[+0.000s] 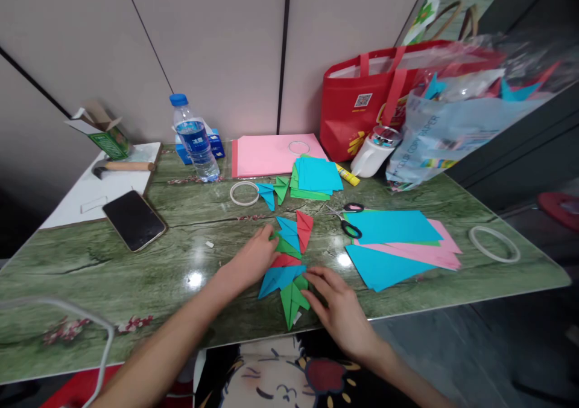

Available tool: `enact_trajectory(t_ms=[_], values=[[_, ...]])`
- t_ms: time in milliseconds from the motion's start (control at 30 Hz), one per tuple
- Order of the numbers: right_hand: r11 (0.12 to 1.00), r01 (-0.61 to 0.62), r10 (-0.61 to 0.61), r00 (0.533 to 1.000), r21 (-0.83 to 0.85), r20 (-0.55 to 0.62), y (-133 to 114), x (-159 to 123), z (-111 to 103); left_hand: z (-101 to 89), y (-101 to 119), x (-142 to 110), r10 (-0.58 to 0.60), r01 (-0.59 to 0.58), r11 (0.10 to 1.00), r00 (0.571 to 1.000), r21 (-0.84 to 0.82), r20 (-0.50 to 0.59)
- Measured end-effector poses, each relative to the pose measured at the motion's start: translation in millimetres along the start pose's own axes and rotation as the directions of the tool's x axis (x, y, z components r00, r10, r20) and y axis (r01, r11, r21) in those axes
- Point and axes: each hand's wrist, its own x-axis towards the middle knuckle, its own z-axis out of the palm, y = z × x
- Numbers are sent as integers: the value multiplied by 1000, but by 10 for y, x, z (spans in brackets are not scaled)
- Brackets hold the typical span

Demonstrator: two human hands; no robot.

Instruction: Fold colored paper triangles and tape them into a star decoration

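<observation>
A cluster of folded paper pieces [289, 257] in blue, green and red lies on the green table [181, 275] near its front edge. My left hand [253, 257] rests on the cluster's left side, fingers stretched over the green and blue folds. My right hand [337, 305] lies flat at the lower right, its fingertips touching the green folded piece [292, 302] and the blue one [278, 278]. Neither hand grips anything.
Loose blue and pink sheets [398, 245] lie to the right, with scissors [348, 218] beside them. Tape rings [244, 192] [494, 243], a water bottle [194, 139], a phone [134, 219], a glue stick [347, 174], a paper stack [314, 178], a red bag [362, 106] and a plastic bag [452, 124] stand around.
</observation>
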Motion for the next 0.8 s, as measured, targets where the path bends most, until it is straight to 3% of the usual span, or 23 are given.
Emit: enact_trajectory(t_ms=[233, 467, 633, 800], values=[[999, 34, -35, 999, 3, 18, 36, 38, 71, 153, 52, -26, 53, -40, 996, 987, 84, -150], [988, 152, -152, 988, 5, -26, 194, 158, 16, 470, 122, -9, -14, 54, 991, 951, 123, -308], [927, 313, -311, 950, -206, 40, 479, 522, -83, 554, 134, 7, -12, 64, 989, 938, 137, -347], [878, 292, -240, 954, -380, 179, 541, 682, -27, 529, 25, 40, 26, 10, 995, 935, 98, -354]])
